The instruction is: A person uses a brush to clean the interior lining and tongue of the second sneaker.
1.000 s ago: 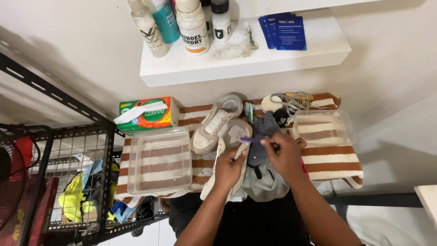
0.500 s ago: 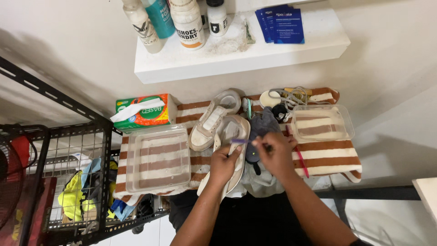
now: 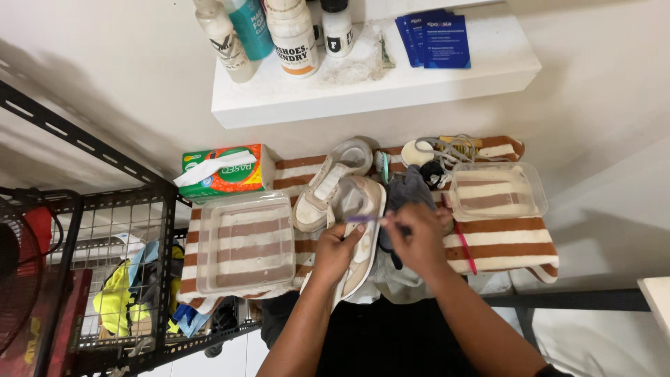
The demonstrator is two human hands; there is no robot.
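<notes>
the left hand [image 3: 336,253] grips the side of a pale sneaker [image 3: 359,230] that lies sole-down near the front edge of the striped towel [image 3: 513,241], about midway along it. its fingers are closed on the shoe's upper, holding it steady. the right hand [image 3: 417,239] is closed around the dark handle of a small brush with a purple head [image 3: 363,218], and that head sits at the sneaker's opening, touching or just above it; i cannot tell which. under and just right of the shoe lies a grey cloth [image 3: 412,192], bunched up.

a second pale sneaker [image 3: 328,183] lies toward the back edge of the towel, just beside the first and tilted on its side, untouched by either hand. a clear plastic tub [image 3: 244,241] with a little water sits toward the left edge, and a smaller clear tub [image 3: 495,190] sits near the back right corner. a box of tissues [image 3: 227,169] stands at the back left corner. a red-handled tool [image 3: 464,255] lies by the right hand. bottles of cleaner [image 3: 293,35] stand on the white shelf [image 3: 391,84] above.

as a judgement, the scrubbing looks underway on one shoe only: no foam shows, and the other sneaker waits its turn, so most of the work seems left.
</notes>
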